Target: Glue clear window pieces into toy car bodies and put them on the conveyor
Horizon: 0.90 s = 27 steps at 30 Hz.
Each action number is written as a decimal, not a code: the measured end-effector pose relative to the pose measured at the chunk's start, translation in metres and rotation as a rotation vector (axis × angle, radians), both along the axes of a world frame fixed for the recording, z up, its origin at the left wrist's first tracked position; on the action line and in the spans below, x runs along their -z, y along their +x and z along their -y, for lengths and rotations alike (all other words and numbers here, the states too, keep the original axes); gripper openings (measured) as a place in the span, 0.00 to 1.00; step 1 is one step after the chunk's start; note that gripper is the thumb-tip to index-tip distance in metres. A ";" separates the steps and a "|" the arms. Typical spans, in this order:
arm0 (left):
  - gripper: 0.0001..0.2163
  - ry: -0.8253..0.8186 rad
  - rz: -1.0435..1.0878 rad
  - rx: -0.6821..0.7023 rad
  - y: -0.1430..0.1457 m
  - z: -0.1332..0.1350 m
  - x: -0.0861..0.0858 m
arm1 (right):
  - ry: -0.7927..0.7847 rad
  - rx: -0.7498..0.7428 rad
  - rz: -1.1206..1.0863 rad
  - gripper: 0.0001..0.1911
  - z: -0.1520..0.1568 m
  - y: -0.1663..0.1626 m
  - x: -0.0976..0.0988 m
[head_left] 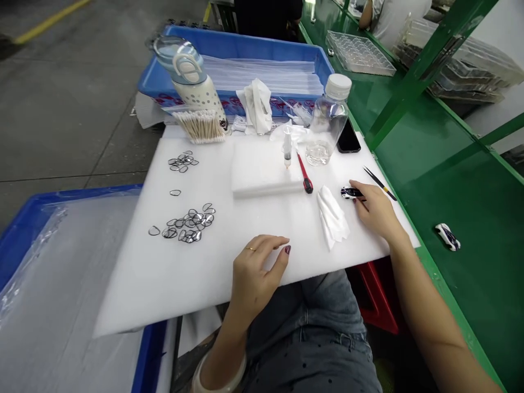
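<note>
At the right side of the white foam board (164,284), my right hand (376,210) has its fingers closed on a small black-and-white toy car (351,192). My left hand (257,273) hovers at the board's front edge, thumb and fingers apart, holding nothing. Between the hands lies a crumpled white cloth (332,215). Black tweezers (380,183) rest just beyond my right hand. A red utility knife (305,174) and a small syringe (287,150) are by a white foam block (262,169). Thin black rings with clear centres (190,224) lie in loose piles at the left.
Along the back stand a clear bottle (327,123), a phone (349,137), cotton swabs (200,126), a tumbler (194,82) and a blue bin (254,41). Another toy car (447,237) sits on the green bench (470,289) at right, below a green post (421,71). A person sits farther back.
</note>
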<state>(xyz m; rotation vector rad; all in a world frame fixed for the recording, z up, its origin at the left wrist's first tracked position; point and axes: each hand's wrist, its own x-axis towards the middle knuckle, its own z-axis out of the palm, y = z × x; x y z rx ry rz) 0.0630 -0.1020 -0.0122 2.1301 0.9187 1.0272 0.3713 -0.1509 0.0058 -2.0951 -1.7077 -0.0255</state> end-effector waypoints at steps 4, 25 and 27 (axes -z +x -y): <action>0.06 -0.005 0.008 0.006 0.000 0.000 0.001 | 0.165 0.027 0.094 0.20 -0.012 -0.039 0.000; 0.25 -0.114 0.020 0.289 -0.008 -0.007 -0.005 | -0.057 -0.178 -0.393 0.16 -0.125 -0.105 -0.047; 0.30 -0.066 -0.143 0.301 -0.005 -0.008 -0.004 | 0.028 -0.313 -0.682 0.16 -0.112 -0.101 -0.053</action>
